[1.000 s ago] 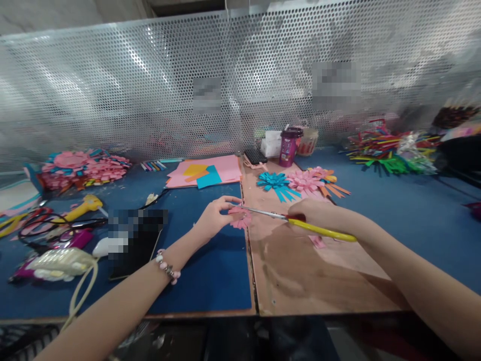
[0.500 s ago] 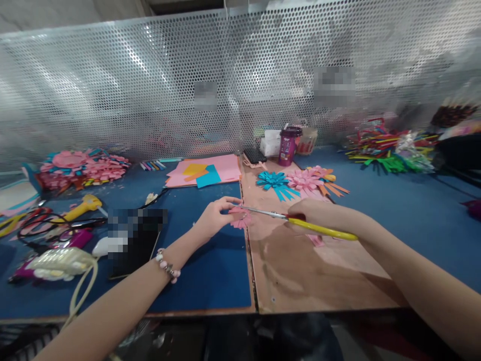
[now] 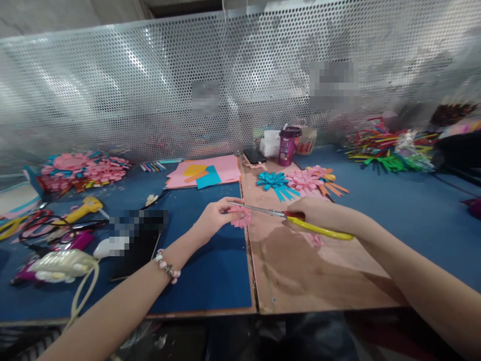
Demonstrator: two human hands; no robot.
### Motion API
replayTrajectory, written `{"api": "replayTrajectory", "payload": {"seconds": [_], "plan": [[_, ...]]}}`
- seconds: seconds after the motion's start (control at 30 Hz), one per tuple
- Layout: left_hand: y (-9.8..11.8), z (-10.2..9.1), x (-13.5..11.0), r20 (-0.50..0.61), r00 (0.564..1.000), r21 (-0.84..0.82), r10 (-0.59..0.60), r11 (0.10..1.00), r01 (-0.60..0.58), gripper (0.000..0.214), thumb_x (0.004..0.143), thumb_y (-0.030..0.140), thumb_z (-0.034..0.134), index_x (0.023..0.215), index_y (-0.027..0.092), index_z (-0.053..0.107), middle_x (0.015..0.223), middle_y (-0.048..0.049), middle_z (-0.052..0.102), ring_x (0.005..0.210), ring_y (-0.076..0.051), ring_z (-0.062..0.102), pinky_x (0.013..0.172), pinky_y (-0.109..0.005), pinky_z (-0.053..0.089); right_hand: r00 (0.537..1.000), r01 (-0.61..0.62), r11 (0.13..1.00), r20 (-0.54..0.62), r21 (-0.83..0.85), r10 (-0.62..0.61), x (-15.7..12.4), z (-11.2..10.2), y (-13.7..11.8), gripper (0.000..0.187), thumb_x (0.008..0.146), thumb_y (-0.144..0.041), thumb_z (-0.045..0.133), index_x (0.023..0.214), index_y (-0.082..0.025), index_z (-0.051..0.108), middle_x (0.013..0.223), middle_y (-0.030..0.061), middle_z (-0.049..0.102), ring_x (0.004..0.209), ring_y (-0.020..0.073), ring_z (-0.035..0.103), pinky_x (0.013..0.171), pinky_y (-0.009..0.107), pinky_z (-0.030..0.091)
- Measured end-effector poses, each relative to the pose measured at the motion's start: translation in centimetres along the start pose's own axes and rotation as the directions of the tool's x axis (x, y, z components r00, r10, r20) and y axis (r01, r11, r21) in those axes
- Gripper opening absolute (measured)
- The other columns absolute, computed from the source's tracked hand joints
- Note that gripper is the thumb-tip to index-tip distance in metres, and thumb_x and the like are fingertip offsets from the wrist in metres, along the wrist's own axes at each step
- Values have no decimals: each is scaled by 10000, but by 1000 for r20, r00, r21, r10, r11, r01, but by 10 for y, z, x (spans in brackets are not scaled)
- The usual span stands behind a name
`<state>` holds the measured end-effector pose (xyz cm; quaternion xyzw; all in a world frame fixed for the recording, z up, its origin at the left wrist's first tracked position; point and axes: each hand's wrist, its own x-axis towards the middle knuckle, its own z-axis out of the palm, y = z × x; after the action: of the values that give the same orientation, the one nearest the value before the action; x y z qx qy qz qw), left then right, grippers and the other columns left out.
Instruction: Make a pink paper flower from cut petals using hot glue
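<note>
My left hand (image 3: 216, 216), with a beaded bracelet at the wrist, pinches a small pink paper flower (image 3: 241, 217) above the seam between the blue and the wooden tabletop. Its fingers hide part of the flower. My right hand (image 3: 323, 214) is closed round the yellow handles of a pair of scissors (image 3: 276, 213). The blades point left and reach the flower's upper edge and my left fingertips. On the wood just below the scissors lies a pink paper piece (image 3: 315, 239). Behind my hands are a blue paper flower (image 3: 273, 180) and a pink paper flower (image 3: 305, 179) with ribbon-like tails.
Coloured paper sheets (image 3: 225, 168) are stacked behind my left hand. A purple cup (image 3: 287, 148) stands by the perforated metal screen (image 3: 169, 90). Left lie a yellow glue gun (image 3: 84, 209), a dark tablet-like device (image 3: 139, 250) and cables; a pink paper pile (image 3: 84, 168) is behind them.
The scissor blades have shifted slightly left along the flower's upper edge. Both hands keep their grips and stay nearly in place.
</note>
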<state>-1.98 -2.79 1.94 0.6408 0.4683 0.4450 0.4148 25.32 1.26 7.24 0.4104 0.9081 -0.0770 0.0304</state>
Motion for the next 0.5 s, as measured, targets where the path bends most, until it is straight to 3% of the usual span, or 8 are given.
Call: {"api": "replayTrajectory", "payload": {"seconds": [0.13, 0.27, 0.37, 0.43, 0.5], "plan": [[0, -4, 2, -31, 997, -115, -69, 991, 65, 308, 717, 395, 757, 938, 181, 747, 1200, -93, 673, 1012, -248, 627, 851, -374, 491, 991, -38, 999, -126, 29, 41, 9, 7, 12, 364, 900, -411, 455, 687, -166, 621, 647, 35, 609, 580, 137, 471, 561, 258, 247], [12, -22, 6, -57, 998, -287, 6, 958, -22, 290, 762, 495, 707, 714, 210, 676, 1162, -75, 690, 1268, -271, 515, 1021, -418, 417, 935, -186, 975, -284, 121, 214, 20, 14, 26, 350, 897, -428, 449, 734, -165, 613, 699, 42, 635, 615, 150, 515, 562, 252, 279], [27, -38, 5, 2, 999, -465, 50, 884, -44, 326, 762, 588, 661, 754, 263, 663, 1297, -7, 627, 1354, -259, 447, 1076, -465, 367, 928, -196, 930, -248, 312, 278, 23, 15, 22, 264, 877, -379, 494, 779, -162, 609, 714, 42, 638, 628, 149, 544, 543, 239, 321], [36, -46, 3, -9, 995, -469, 100, 878, -93, 358, 737, 628, 652, 787, 275, 677, 1359, 8, 582, 1372, -275, 427, 1091, -496, 351, 967, -135, 794, -95, 592, 235, 24, 13, 7, 203, 855, -354, 544, 817, -163, 603, 726, 36, 637, 605, 137, 558, 517, 229, 361], [44, -50, 0, -37, 988, -450, 150, 880, -150, 367, 716, 638, 658, 786, 279, 690, 1372, 9, 571, 1375, -290, 421, 1097, -510, 350, 987, -146, 484, 95, 863, 129, 25, 11, -16, 132, 825, -291, 590, 845, -161, 589, 719, 24, 624, 566, 124, 560, 496, 228, 402]]}}
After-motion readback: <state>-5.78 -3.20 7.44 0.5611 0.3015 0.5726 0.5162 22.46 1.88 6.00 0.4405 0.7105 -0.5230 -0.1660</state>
